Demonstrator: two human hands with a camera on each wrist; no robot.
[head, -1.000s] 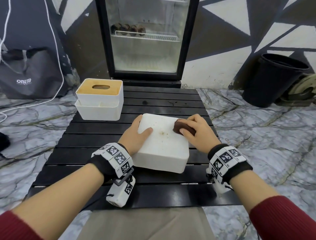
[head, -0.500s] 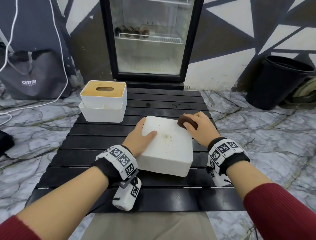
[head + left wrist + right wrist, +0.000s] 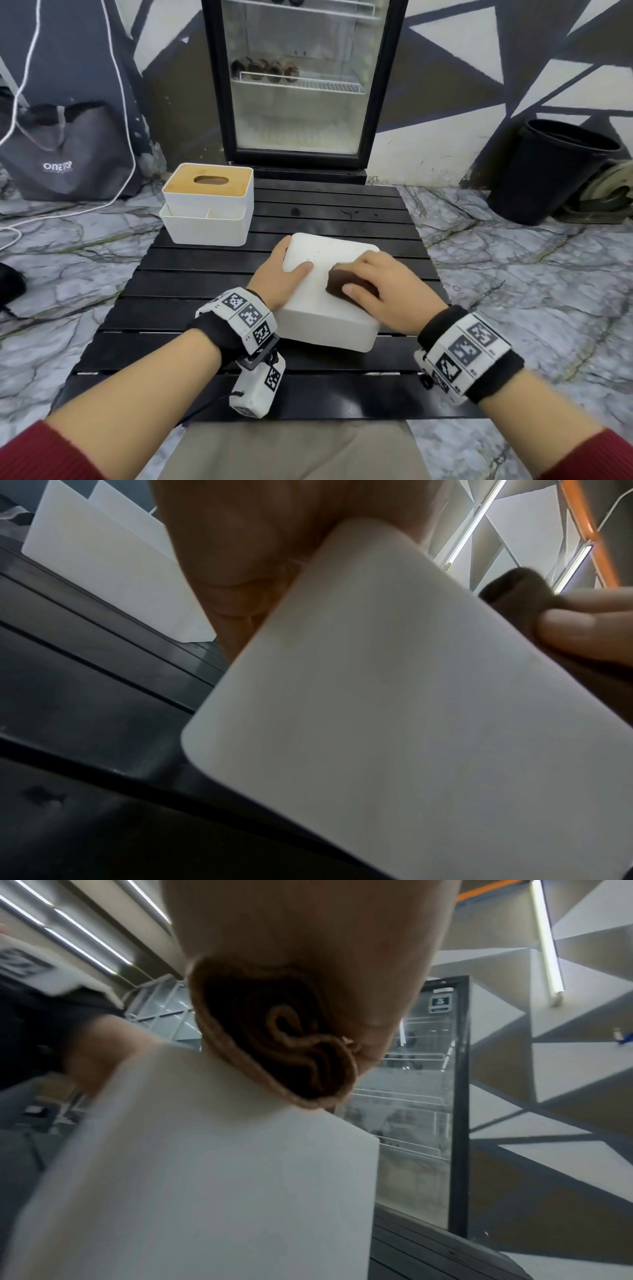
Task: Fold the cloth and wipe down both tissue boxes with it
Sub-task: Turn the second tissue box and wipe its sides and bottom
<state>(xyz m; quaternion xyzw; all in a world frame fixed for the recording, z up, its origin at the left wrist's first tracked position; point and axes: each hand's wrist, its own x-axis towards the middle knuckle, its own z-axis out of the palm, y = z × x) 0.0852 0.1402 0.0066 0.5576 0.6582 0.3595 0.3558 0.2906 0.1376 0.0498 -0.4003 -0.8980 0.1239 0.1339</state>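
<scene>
A plain white tissue box (image 3: 322, 308) lies in the middle of the black slatted table (image 3: 171, 301). My left hand (image 3: 281, 274) grips its left end, thumb on the top face. My right hand (image 3: 380, 284) holds a folded brown cloth (image 3: 339, 284) pressed onto the top of the box, near its middle. The cloth (image 3: 274, 1042) shows bunched in folds under my palm in the right wrist view, and its dark edge (image 3: 514, 596) sits on the box (image 3: 394, 710) in the left wrist view. A second white tissue box with a wooden lid (image 3: 209, 202) stands at the table's back left.
A glass-door fridge (image 3: 301, 85) stands behind the table. A black bin (image 3: 548, 171) is on the marble floor at the right, a grey bag (image 3: 68, 154) with white cords at the left. Specks lie on the near box's top.
My right hand has slid the cloth from the box's far right corner leftward and nearer to me, onto the middle of the top. The left hand keeps its hold.
</scene>
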